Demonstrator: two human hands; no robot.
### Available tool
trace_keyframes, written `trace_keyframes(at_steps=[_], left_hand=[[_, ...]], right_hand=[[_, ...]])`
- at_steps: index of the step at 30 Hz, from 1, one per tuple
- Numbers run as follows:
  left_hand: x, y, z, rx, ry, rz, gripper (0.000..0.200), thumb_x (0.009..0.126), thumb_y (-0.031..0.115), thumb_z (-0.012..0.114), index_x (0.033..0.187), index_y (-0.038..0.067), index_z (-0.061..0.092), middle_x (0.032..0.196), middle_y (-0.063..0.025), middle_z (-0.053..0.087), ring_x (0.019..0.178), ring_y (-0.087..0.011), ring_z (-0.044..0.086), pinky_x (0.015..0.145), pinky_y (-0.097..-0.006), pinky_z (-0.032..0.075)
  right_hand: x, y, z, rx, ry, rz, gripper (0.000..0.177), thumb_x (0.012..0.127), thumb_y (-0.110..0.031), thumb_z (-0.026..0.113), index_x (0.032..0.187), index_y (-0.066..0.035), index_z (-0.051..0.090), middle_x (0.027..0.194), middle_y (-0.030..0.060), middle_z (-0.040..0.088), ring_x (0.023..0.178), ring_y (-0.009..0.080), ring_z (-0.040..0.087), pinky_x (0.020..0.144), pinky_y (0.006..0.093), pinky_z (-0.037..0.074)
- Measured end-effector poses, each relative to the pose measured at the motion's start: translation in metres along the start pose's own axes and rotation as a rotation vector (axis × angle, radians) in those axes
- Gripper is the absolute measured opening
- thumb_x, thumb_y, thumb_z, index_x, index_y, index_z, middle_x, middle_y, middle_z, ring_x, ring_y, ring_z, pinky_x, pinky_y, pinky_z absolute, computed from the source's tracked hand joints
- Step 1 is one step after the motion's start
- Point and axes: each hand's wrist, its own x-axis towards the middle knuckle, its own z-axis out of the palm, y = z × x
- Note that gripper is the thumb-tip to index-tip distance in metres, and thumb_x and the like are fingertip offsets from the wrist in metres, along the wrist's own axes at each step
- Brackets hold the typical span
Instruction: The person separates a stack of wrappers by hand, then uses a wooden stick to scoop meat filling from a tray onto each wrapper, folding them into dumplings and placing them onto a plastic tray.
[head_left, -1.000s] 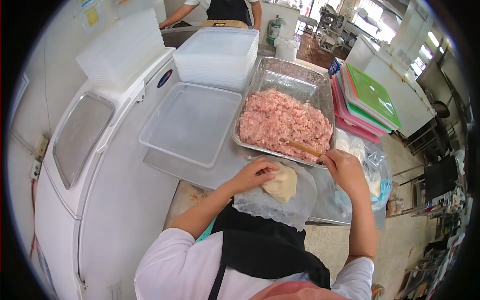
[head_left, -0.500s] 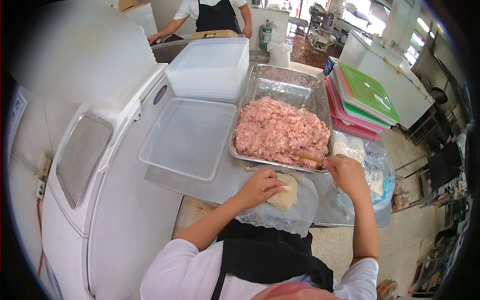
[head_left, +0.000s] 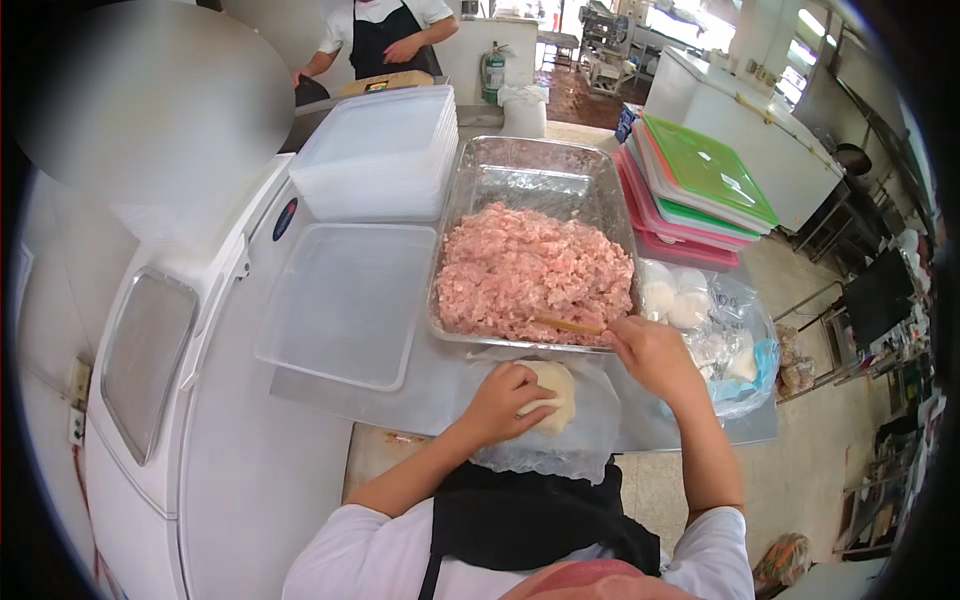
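My left hand [head_left: 508,402] has its fingers curled over a round, pale dough wrapper [head_left: 556,398], which looks like part of a stack. Thin clear plastic sheeting [head_left: 590,425] lies under the dough at the table's near edge. With my right hand [head_left: 650,355], closed, I grip a flat wooden stick [head_left: 570,325] over the near right rim of a metal tray [head_left: 530,180]. The stick's far end rests on pink ground meat [head_left: 535,270], which is heaped in the tray's near part.
To the left are a clear plastic lid [head_left: 345,300] and stacked clear containers [head_left: 375,150]. Colored lids [head_left: 710,180] are piled at the right, near a plastic bag [head_left: 740,350] with white rounds inside. A white freezer [head_left: 260,450] flanks the table. Another person [head_left: 390,40] stands beyond.
My head view has shifted. My right hand has moved the stick a little left across the meat. The left fingers have curled further over the dough. The other person's hand has come before their apron.
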Motion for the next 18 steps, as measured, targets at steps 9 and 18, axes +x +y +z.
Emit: trace_keyframes(at_steps=[9,18], left_hand=[[0.0,0.001,-0.004,-0.047,0.027,0.018,0.024,0.076,0.023,0.078,0.097,0.013,0.072,0.087,-0.0053,0.055,0.082,-0.0254,0.053,0.075,-0.0366,0.043],[0.004,0.001,0.001,0.002,0.046,-0.028,0.018,0.077,0.019,0.077,0.091,0.011,0.07,0.086,-0.0051,0.056,0.083,-0.025,0.055,0.074,-0.0367,0.045]], right_hand=[[0.0,0.01,0.03,0.055,-0.049,0.034,0.027,0.096,-0.027,0.055,0.113,-0.01,0.066,0.085,0.0148,0.066,0.078,0.0354,0.064,0.068,0.0454,0.052],[0.004,0.012,0.027,0.235,-0.087,0.186,0.025,0.097,-0.027,0.053,0.101,-0.006,0.065,0.086,0.0183,0.065,0.083,0.0383,0.062,0.072,0.0453,0.049]])
